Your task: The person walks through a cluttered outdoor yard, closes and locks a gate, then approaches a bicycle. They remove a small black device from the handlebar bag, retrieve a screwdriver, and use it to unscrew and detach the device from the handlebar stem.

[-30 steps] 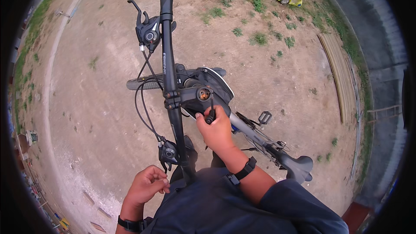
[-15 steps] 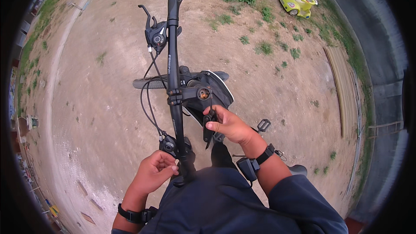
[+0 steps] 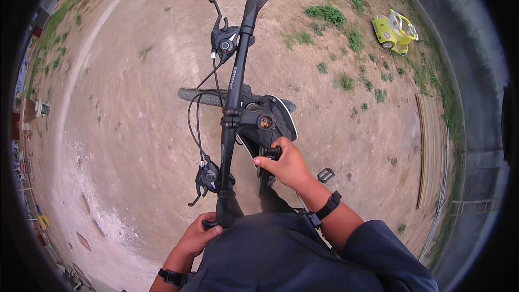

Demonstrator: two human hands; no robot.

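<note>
A bicycle's black handlebar runs away from me, its near end against my dark shirt. My left hand is closed round the bar end of its near grip. By the stem, my right hand grips a black folding multi-tool between thumb and fingers. A thin key reaches from the tool toward the stem's round top, where orange-brown shows inside; whether its tip is seated I cannot tell. Brake levers with shifters and looping cables hang off the bar's left side.
Below the stem are a black frame bag and the front tyre; a pedal shows at right. A yellow toy car stands on weedy dirt, with long boards beside the paved road.
My left hand has moved down and closed on the bar end. The right hand has turned the multi-tool, still held near the stem. The view has shifted, so the bicycle appears tilted rightward.
</note>
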